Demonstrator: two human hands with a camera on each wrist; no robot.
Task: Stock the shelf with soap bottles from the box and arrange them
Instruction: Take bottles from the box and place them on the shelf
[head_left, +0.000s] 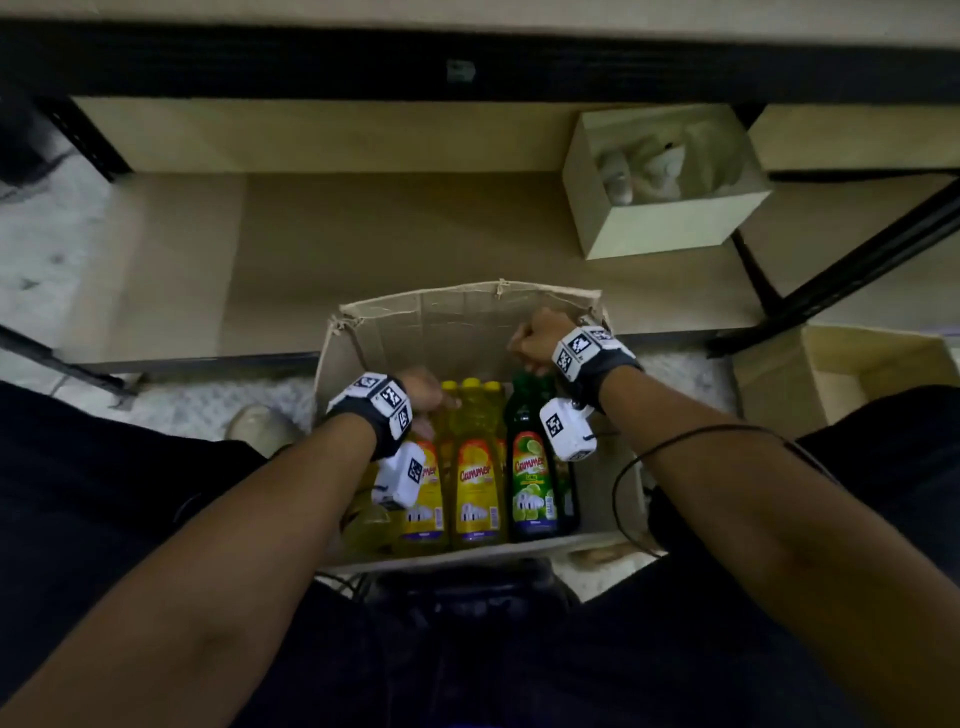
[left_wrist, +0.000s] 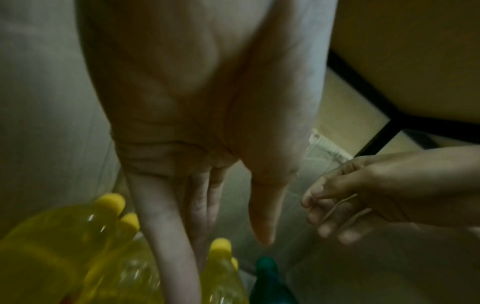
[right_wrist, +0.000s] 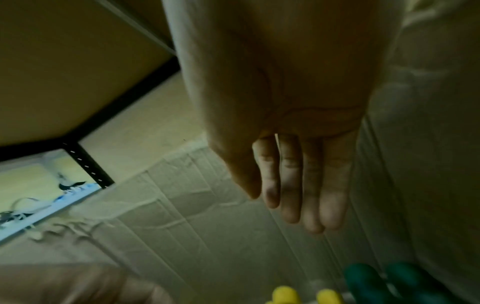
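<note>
Reaching into the box for the first soap bottles; shelf boards not yet stocked.

Left to right: the left hand (head_left: 423, 391) hangs with fingers (left_wrist: 202, 207) straight and relaxed, holding nothing, just over the caps of the yellow bottles (head_left: 474, 467); the green bottles (head_left: 535, 462) stand beside them in the open cardboard box (head_left: 467, 322) on the floor before the shelf (head_left: 363, 249); the right hand (head_left: 537, 340) sits above the green caps, its fingers (right_wrist: 291, 185) loosely together and empty as far as the right wrist view shows. Judgement: each hand should close round a bottle's neck below the cap and lift straight up, since the bottles are packed touching and a slanted pull may topple neighbours.
</note>
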